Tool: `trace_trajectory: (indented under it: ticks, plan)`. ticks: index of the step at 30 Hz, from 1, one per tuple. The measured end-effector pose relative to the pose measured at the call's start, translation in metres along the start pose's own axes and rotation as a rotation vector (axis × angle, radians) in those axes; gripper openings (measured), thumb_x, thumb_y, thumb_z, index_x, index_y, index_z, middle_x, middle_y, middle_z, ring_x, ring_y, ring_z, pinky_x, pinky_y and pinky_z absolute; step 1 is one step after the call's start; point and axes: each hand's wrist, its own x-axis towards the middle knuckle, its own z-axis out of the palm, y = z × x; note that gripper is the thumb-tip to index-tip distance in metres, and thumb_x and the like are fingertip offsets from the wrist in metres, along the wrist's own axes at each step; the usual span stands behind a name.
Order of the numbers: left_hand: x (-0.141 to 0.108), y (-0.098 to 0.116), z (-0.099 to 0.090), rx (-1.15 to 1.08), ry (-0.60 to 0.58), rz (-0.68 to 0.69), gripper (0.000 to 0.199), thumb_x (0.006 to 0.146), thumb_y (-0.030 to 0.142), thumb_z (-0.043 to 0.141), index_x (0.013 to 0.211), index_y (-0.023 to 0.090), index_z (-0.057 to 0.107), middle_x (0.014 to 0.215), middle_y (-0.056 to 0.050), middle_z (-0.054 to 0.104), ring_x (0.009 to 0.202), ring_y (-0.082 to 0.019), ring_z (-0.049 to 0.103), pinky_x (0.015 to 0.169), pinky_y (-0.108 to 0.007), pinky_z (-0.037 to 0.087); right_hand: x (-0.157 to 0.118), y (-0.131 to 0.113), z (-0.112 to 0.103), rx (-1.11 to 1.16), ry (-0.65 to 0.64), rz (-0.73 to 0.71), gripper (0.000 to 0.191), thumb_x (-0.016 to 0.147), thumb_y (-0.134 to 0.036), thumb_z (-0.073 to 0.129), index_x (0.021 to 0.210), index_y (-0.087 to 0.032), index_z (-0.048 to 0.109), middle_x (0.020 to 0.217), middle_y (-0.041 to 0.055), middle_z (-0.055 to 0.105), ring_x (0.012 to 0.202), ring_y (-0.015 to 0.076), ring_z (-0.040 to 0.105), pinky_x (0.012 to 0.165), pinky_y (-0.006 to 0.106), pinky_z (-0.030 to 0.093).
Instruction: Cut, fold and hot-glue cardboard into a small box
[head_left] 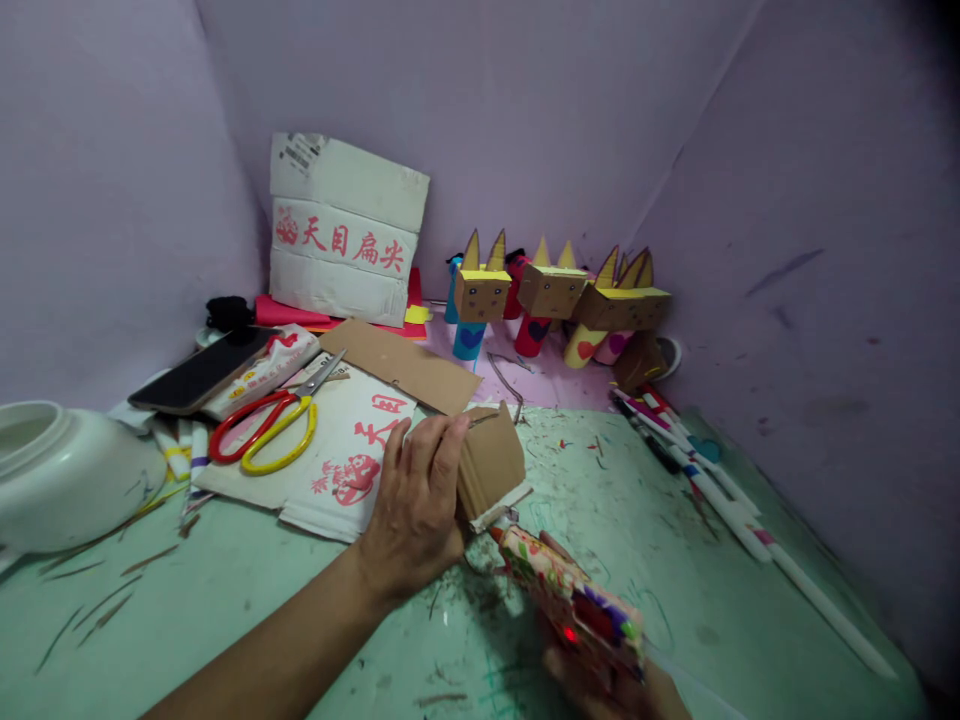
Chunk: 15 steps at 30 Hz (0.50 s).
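Note:
My left hand [420, 495] is closed around a small folded brown cardboard box [495, 460], holding it tilted just above the green table. In my right hand [592, 675] is a glue gun [570, 595] wrapped in flowery patterned material, with a red light glowing on its side. The nozzle of the gun meets, or nearly meets, the box's lower edge; whether they touch I cannot tell. Most of my right-hand fingers are hidden behind the gun. Left of my left hand lie scissors [279, 425] with red and yellow handles, on a printed white cardboard piece [330, 480].
Several cardboard animal figures [551, 292] stand at the back. A printed white cardboard sheet [345, 230] leans on the wall. At left are a phone [202, 370] and a white pot [67, 480]. Markers [720, 490] lie along the right; brown scraps [105, 610] litter the table.

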Motion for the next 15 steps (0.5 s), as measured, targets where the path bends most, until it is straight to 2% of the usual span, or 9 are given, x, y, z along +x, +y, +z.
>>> trace_trajectory:
  ticks: [3,8,11,13,15]
  plan:
    - [-0.001,-0.001,0.001,0.007,0.006,-0.007,0.084,0.062,0.005,0.052,0.14,0.003,0.022,0.127,-0.023,0.045,0.122,-0.034,0.04,0.108,-0.054,0.028,-0.004,-0.001,0.004,0.074,0.071,0.06,0.064,0.072,-0.037,0.073,0.132,-0.027,0.055,0.11,0.0086,0.073,0.102,0.0337,0.067,0.079,0.038,0.058]
    - [-0.002,-0.001,0.001,0.015,-0.005,-0.021,0.082,0.063,0.005,0.052,0.139,0.002,0.024,0.128,-0.024,0.045,0.123,-0.034,0.04,0.108,-0.055,0.029,-0.008,0.003,0.007,0.124,0.127,0.087,0.064,0.071,-0.041,0.075,0.132,-0.03,0.055,0.119,0.0084,0.069,0.094,0.03,0.07,0.078,0.038,0.059]
    - [-0.002,-0.002,0.001,0.014,-0.015,-0.025,0.084,0.061,0.005,0.052,0.14,0.003,0.023,0.128,-0.023,0.044,0.123,-0.034,0.039,0.108,-0.055,0.028,-0.011,0.008,0.006,0.157,0.129,0.167,0.063,0.072,-0.043,0.074,0.131,-0.029,0.056,0.115,0.0083,0.071,0.09,0.0291,0.071,0.075,0.036,0.06]
    - [-0.003,-0.002,0.001,0.015,-0.013,-0.026,0.085,0.061,0.005,0.053,0.14,0.004,0.022,0.128,-0.022,0.044,0.123,-0.034,0.039,0.108,-0.055,0.029,-0.012,0.011,0.005,0.149,0.14,0.215,0.06,0.072,-0.043,0.074,0.129,-0.028,0.058,0.113,0.0077,0.073,0.092,0.0298,0.071,0.076,0.036,0.06]
    - [-0.003,-0.002,0.001,0.015,-0.011,-0.023,0.085,0.062,0.005,0.053,0.141,0.004,0.021,0.127,-0.022,0.044,0.123,-0.034,0.039,0.108,-0.054,0.029,-0.012,0.01,0.005,0.121,0.16,0.202,0.06,0.071,-0.043,0.074,0.128,-0.028,0.059,0.116,0.0077,0.071,0.099,0.0311,0.069,0.082,0.038,0.058]
